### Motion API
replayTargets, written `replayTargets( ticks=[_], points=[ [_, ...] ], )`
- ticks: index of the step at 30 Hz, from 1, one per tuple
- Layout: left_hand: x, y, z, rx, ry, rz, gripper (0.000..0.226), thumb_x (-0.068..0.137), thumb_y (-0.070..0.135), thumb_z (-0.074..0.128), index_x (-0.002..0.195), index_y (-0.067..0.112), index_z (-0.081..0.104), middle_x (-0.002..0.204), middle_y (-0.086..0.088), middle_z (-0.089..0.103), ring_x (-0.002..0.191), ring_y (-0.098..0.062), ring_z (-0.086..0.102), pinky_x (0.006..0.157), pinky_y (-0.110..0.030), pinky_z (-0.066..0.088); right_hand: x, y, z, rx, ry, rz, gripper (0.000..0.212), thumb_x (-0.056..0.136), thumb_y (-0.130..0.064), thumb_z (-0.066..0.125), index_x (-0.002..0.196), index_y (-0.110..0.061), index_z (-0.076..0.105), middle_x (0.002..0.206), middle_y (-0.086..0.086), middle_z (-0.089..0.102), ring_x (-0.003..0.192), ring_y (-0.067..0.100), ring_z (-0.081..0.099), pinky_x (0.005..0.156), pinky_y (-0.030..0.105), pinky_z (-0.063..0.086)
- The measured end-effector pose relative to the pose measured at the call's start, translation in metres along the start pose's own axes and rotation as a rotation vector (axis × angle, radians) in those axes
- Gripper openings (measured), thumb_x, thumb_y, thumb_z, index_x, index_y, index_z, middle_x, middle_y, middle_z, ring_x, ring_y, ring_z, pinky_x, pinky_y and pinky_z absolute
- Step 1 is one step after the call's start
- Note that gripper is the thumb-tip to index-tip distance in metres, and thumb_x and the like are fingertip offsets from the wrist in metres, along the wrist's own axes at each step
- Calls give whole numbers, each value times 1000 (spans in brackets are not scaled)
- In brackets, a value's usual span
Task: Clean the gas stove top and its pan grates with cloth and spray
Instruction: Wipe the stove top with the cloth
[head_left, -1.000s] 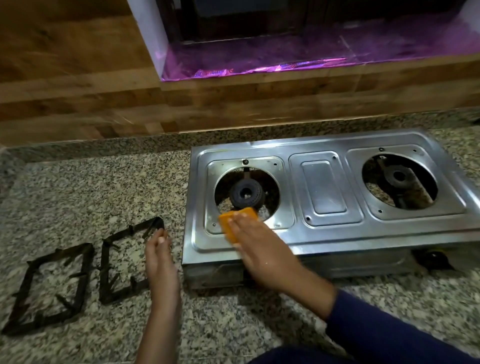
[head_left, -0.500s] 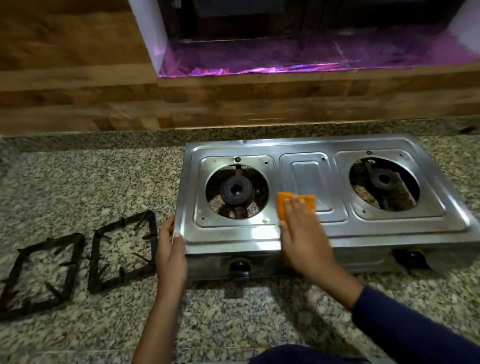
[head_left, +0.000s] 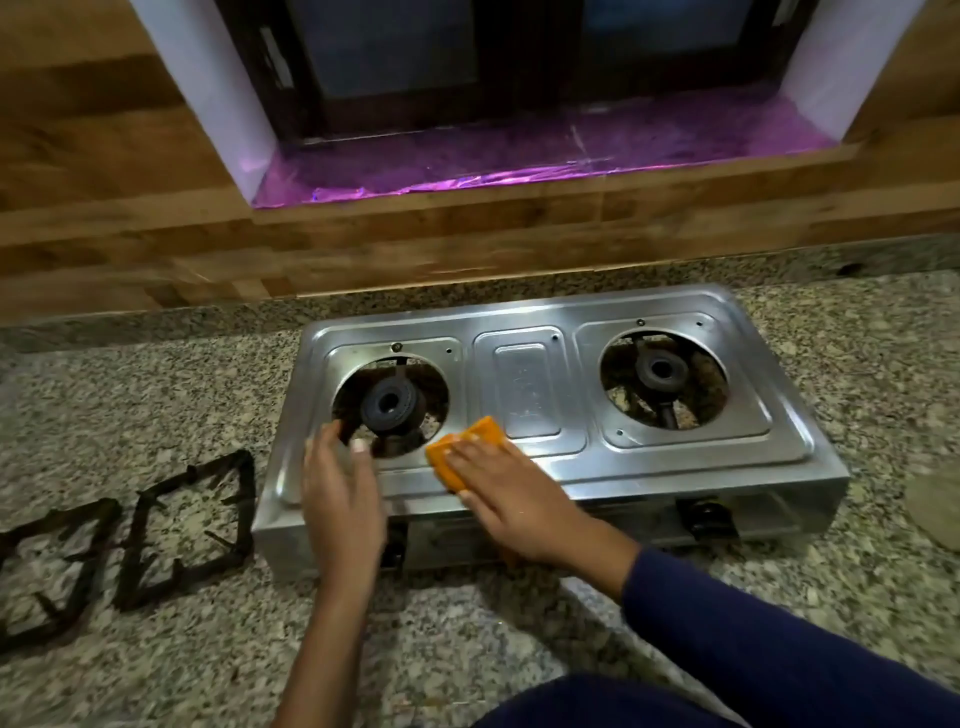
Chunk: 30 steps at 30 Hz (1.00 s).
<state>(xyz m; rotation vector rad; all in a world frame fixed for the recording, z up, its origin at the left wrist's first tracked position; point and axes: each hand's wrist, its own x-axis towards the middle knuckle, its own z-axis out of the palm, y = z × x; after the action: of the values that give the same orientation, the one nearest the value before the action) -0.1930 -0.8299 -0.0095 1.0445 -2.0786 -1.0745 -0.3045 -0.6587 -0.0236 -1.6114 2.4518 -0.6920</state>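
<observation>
Wiping in hand, head view: right hand (head_left: 511, 493), fingers flat, presses one orange cloth (head_left: 457, 447) onto the stove top (head_left: 527, 384) beside the left of two burners (head_left: 388, 405). The left hand (head_left: 340, 488), fingers released, appears to rest front-left. Two pan grates (head_left: 245, 504) wait on the table (head_left: 130, 395). The next sweep likely runs rightward; no spray visible.

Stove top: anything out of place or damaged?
Nothing looks spilled or damaged. Both pan grates lie off the stove, on the counter to its left, so the burners sit bare. That fits cleaning.
</observation>
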Motion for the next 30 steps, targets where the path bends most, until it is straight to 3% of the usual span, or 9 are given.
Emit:
replayTargets(
  ticks=[4, 8, 12, 16, 20, 22, 25, 27, 30],
  points=[
    [-48, 41, 70, 68, -246, 265, 52, 97, 41, 43, 142, 15, 46, 151, -6, 43, 144, -19, 31, 116, -42, 31, -97, 87, -55, -58, 183, 279, 50, 97, -33, 39, 139, -8, 55, 144, 10, 54, 136, 26, 46, 116, 38, 28],
    [-91, 76, 139, 137, -487, 488, 52, 96, 43, 41, 140, 16, 50, 151, -2, 44, 144, -17, 32, 117, -36, 29, -167, 164, -99, -115, 267, 594, 57, 100, -43, 30, 147, -14, 45, 153, 7, 44, 143, 22, 38, 119, 46, 28],
    [-123, 101, 189, 254, -626, 671, 51, 98, 40, 44, 145, 20, 43, 155, -1, 39, 145, -17, 30, 116, -43, 28, -184, 188, -109, -165, 291, 633, 56, 100, -40, 31, 147, -14, 44, 155, 7, 41, 144, 23, 36, 120, 41, 22],
    [-150, 110, 210, 445, -609, 723, 54, 99, 49, 34, 147, 24, 39, 157, 2, 35, 148, -15, 24, 118, -46, 23, -189, 185, -103, -140, 303, 485, 49, 98, -31, 38, 140, -11, 54, 145, 8, 53, 137, 26, 47, 116, 41, 30],
    [-159, 109, 214, 523, -520, 728, 52, 99, 49, 34, 144, 25, 43, 155, 2, 38, 145, -19, 30, 117, -45, 26, -213, 197, -111, -87, 322, 292, 47, 86, -9, 50, 133, -12, 58, 136, 6, 60, 127, 26, 55, 104, 45, 43],
    [-161, 116, 218, 507, -498, 671, 51, 99, 49, 35, 142, 24, 46, 153, 1, 41, 145, -19, 31, 117, -46, 26, -227, 205, -115, -41, 449, 334, 53, 82, -1, 50, 133, -14, 57, 134, 1, 59, 124, 22, 55, 103, 42, 43],
    [-172, 128, 231, 502, -458, 608, 51, 99, 50, 37, 138, 20, 49, 151, -1, 44, 144, -21, 33, 116, -48, 25, -254, 220, -114, 80, 613, 555, 54, 89, 6, 48, 137, -17, 53, 127, -3, 59, 114, 15, 54, 98, 28, 41],
    [-181, 132, 239, 509, -480, 625, 52, 99, 50, 37, 141, 20, 46, 154, 0, 40, 146, -20, 28, 117, -47, 22, -275, 235, -105, 94, 570, 682, 52, 94, 2, 47, 141, -18, 50, 130, 2, 60, 115, 20, 54, 99, 32, 43],
    [-190, 136, 249, 544, -502, 675, 57, 100, 52, 36, 147, 21, 40, 158, 1, 32, 149, -18, 20, 119, -46, 17, -308, 257, -88, 80, 294, 798, 50, 101, -20, 51, 149, -13, 40, 147, 8, 49, 133, 24, 45, 110, 33, 35]
  ],
)
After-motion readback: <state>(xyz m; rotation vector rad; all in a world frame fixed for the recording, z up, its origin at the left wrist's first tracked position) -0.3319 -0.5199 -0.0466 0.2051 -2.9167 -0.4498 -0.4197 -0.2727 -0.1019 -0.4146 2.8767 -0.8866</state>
